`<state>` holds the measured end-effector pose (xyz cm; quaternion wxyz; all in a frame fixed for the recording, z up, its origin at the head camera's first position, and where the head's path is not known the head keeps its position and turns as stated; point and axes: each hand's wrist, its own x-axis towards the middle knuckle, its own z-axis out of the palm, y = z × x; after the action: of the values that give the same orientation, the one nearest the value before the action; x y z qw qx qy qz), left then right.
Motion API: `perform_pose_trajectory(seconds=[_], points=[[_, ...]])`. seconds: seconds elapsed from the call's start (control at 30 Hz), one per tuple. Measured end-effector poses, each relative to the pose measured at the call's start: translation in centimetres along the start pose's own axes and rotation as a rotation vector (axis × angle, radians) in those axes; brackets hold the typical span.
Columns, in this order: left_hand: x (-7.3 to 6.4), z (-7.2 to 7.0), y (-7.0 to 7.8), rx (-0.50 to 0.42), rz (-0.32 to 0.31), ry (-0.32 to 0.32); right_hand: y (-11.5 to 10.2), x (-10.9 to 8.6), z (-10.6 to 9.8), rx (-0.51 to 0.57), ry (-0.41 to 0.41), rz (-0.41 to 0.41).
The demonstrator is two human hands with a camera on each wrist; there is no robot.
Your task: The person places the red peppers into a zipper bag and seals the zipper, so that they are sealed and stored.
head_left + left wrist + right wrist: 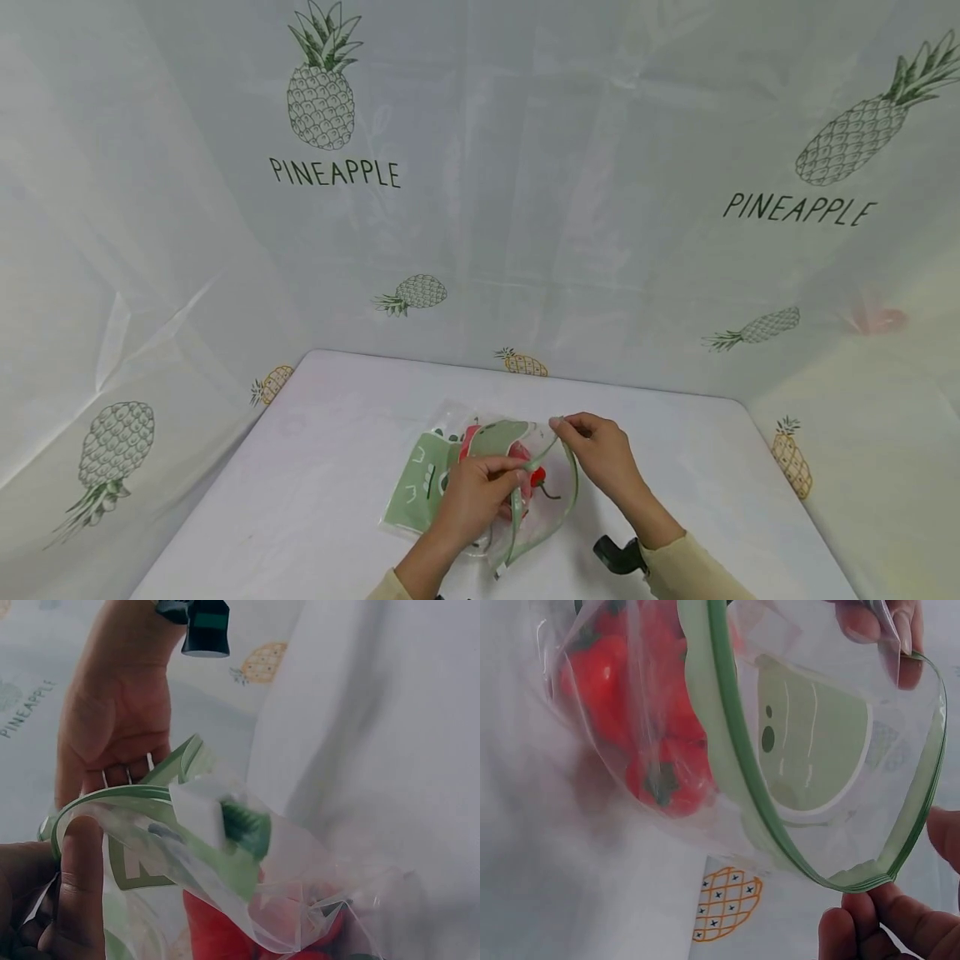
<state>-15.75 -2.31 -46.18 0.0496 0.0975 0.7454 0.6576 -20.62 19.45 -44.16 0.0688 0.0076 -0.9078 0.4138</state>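
Observation:
A clear zip bag (551, 521) with a green seal strip stands with its mouth spread wide above the table. My left hand (476, 496) pinches the near side of the mouth between thumb and fingers. At the far right side of the rim, my right hand (596, 454) pinches the green strip. Several red peppers (667, 776) with green stems lie in the bag's lower part, seen through the plastic in the right wrist view. The left wrist view also shows red peppers (217, 930) below the rim.
Left of the open bag, a flat green printed bag (420, 487) lies on the white table (322, 467). A black wrist camera (618, 556) sits by the right sleeve. Pineapple-printed sheeting (540, 208) hangs behind and at both sides.

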Motion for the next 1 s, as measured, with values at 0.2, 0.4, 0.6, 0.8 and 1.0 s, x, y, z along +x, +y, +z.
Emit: perform_pose_trajectory(seconds=[0.2,0.4,0.6,0.8,1.0], points=[[-0.1,0.3,-0.3,0.002,-0.021,-0.011,0.1,0.2,0.2,0.003,0.019,-0.02],[-0.4,0.6,-0.3,0.016,-0.006,-0.025,0.3,0.2,0.4,0.031,0.058,-0.052],[-0.6,0.8,-0.1,0.018,0.016,-0.042,0.5,0.1,0.5,0.067,0.103,-0.074],[-0.7,0.6,-0.2,-0.069,0.014,-0.013,0.7,0.1,0.8,0.096,0.13,-0.068],[-1.7,-0.5,-1.6,-0.135,-0.051,0.019,0.7,0.0,0.9,0.119,0.147,-0.056]])
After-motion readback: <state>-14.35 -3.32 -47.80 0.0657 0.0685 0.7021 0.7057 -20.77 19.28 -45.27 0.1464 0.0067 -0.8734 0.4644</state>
